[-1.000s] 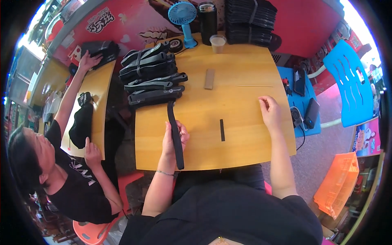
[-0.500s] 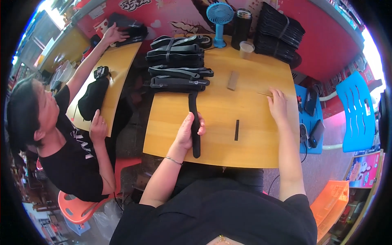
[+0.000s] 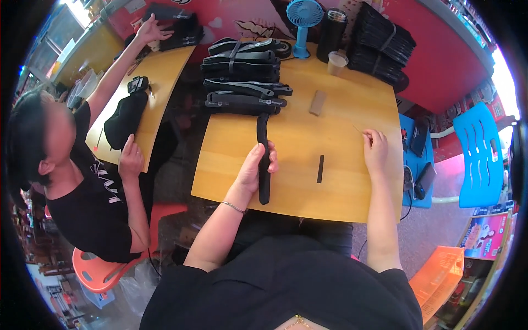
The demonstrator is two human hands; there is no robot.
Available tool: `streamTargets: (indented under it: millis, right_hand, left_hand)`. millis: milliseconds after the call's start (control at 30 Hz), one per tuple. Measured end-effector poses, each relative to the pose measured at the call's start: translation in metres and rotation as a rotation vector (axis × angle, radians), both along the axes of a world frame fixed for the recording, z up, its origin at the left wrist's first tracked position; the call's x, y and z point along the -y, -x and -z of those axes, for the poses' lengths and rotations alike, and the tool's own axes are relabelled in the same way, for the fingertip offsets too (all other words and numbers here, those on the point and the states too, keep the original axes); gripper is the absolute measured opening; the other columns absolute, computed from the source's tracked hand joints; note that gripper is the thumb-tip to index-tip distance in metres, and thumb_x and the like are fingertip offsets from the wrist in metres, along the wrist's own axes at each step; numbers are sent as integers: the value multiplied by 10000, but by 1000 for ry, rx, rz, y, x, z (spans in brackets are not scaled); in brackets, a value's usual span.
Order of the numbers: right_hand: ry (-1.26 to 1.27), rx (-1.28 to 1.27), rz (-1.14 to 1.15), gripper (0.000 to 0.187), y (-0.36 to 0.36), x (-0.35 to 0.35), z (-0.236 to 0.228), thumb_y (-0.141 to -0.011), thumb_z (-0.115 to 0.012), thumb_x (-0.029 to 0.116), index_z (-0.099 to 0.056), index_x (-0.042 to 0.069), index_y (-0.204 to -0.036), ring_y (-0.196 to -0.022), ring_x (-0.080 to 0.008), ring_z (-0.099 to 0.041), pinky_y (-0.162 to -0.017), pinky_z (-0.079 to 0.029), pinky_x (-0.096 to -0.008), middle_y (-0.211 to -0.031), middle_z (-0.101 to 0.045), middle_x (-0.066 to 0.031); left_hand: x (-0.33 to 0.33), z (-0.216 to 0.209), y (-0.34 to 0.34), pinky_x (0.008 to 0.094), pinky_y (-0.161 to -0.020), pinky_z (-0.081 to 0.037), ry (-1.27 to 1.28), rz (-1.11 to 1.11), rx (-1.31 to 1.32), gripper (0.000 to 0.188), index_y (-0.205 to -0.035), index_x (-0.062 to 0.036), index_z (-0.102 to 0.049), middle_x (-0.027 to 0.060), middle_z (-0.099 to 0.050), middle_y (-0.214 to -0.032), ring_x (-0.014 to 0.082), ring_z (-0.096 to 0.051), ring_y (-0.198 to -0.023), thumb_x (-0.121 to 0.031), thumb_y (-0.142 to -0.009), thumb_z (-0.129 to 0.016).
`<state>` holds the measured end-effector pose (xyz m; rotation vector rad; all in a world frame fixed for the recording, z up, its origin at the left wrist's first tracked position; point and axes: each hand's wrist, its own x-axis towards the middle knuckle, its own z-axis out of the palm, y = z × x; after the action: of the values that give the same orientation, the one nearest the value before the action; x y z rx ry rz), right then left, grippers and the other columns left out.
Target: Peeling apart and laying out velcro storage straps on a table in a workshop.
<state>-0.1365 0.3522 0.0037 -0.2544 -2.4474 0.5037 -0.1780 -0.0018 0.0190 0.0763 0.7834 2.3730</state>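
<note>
My left hand [image 3: 256, 169] is closed around a narrow black fabric strap [image 3: 264, 190], held upright over the near left of the table; its far end reaches the stacked straps. At the table's right side, my right hand [image 3: 375, 151] has its fingers curled, pinching a thin light-coloured stick [image 3: 357, 129] that points away to the left. Between my hands a short black strip [image 3: 320, 169] lies flat. Farther off is a small brown rectangular piece [image 3: 317, 103]. Bundled black straps with grey trim [image 3: 242, 71] are piled at the far left of the table.
A blue handheld fan [image 3: 302, 27], a black bottle [image 3: 332, 34], a cup [image 3: 337, 63] and a stack of black packages [image 3: 379, 49] line the far edge. A blue chair [image 3: 477, 157] stands right. At left, a co-worker [image 3: 82, 181] sits at another table [image 3: 159, 104], reaching toward black items.
The fingers of my right hand have curled in more around the thin stick. My left hand keeps its hold on the strap. The co-worker's far hand has lifted slightly off the black items.
</note>
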Motion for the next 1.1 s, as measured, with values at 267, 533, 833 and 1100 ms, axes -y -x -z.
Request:
streamTargets:
  millis: [267, 533, 833, 1100]
  right_hand:
    - [203, 25, 10, 154, -2, 3, -6, -798, -683, 78, -630, 52, -941, -793, -248, -601, -706, -491, -368, -865, -626, -79]
    - [43, 64, -31, 105, -2, 0, -5, -852, -624, 107, -629, 62, -946, -835, -291, -610, -727, -492, -390, -886, -636, -99]
    - [218, 15, -12, 201, 35, 38, -28, -900, -610, 224, -622, 78, -1038, -857, -292, -626, -723, -500, -384, -873, -632, -108]
    - [275, 523, -54, 561, 110, 80, -47, -745, -762, 394, -567, 20, -1116, -844, -273, -644, -728, -506, -375, -897, -661, -129]
  left_hand:
    - [-3, 8, 4, 289, -718, -484, -62, 10, 41, 217, -956, -80, -546, 55, -556, -821, 189, -559, -770, -292, -967, -504]
    - [-3, 8, 6, 322, -784, -490, -106, 26, 27, 353, -982, -38, -568, 87, -574, -836, 222, -573, -819, -372, -966, -452]
    - [-4, 10, 8, 341, -797, -480, -117, 46, 43, 424, -965, -26, -561, 97, -584, -839, 239, -570, -827, -417, -979, -396]
    - [-2, 8, 7, 309, -728, -465, -185, 58, 51, 492, -1014, -39, -561, 87, -579, -846, 211, -559, -788, -473, -993, -328]
